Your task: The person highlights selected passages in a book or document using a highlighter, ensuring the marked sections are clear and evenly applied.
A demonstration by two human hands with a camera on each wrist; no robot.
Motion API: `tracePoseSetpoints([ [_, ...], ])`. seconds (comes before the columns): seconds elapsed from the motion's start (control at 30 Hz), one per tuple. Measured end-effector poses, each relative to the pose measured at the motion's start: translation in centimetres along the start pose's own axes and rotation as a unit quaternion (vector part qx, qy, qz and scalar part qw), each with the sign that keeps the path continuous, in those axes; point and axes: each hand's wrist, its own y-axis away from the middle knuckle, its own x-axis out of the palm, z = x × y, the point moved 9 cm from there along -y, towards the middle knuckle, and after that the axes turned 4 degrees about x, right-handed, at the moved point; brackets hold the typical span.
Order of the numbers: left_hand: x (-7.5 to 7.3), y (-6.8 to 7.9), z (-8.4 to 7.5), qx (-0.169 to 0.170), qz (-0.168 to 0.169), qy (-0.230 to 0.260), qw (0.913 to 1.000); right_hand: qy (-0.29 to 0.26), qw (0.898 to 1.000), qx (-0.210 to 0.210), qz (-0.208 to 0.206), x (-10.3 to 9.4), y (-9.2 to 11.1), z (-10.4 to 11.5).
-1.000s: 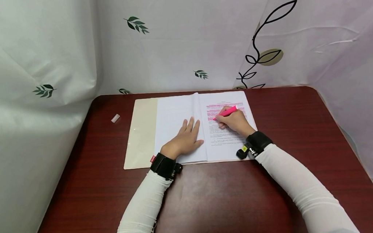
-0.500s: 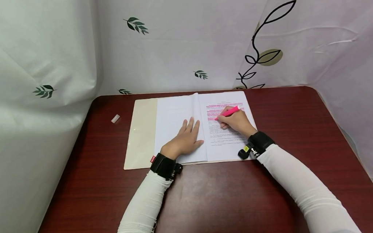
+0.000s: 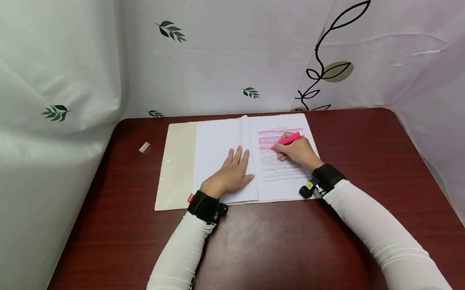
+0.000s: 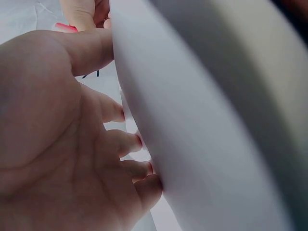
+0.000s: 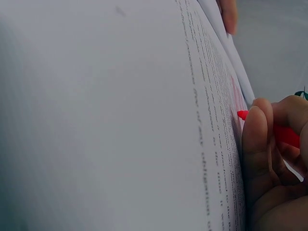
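Observation:
A pink highlighter (image 3: pixel 290 138) is pinched between the thumb and fingers of my right hand (image 3: pixel 298 151), its tip on the printed right-hand page (image 3: pixel 285 188). Pink marks cover the upper lines of text there, while the lower lines are plain black print. In the right wrist view the highlighter's tip (image 5: pixel 242 114) meets the page beside the text. My left hand (image 3: pixel 227 177) lies spread on the blank left-hand page (image 3: pixel 215 137), fingers straight. Seen from the left wrist, its fingertips (image 4: pixel 151 185) touch the paper. Both pages belong to an open cream-covered folder (image 3: pixel 173 168).
A small whitish piece (image 3: pixel 144 147), perhaps a cap or eraser, lies left of the folder. The dark red wooden table (image 3: pixel 265 251) reaches back to a pale curtain (image 3: pixel 210 65) with leaf prints. Black camera straps (image 3: pixel 327 176) circle both wrists.
My right hand has slid a little to the right along the text line with the highlighter, and the pink mark there reaches further right. My left hand has stayed in place.

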Motion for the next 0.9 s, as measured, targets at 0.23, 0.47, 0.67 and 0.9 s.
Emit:
tracePoseSetpoints([
  [0.23,0.1,-0.1,0.0,-0.002,0.001,-0.003,1.0000,-0.001,1.000,-0.002,0.002,-0.3,0.0,-0.1],
  [0.47,0.0,-0.1,0.0,-0.001,-0.002,-0.009,1.0000,-0.009,1.000,0.007,0.003,-0.6,0.0,-0.4],
  [0.67,0.0,-0.1,0.0,-0.002,0.000,-0.010,0.9999,0.006,1.000,0.016,-0.003,-1.0,0.1,-0.7],
  [0.9,0.0,-0.1,0.0,-0.004,0.003,-0.007,1.0000,-0.022,1.000,0.017,0.005,-1.1,0.2,-0.9],
])
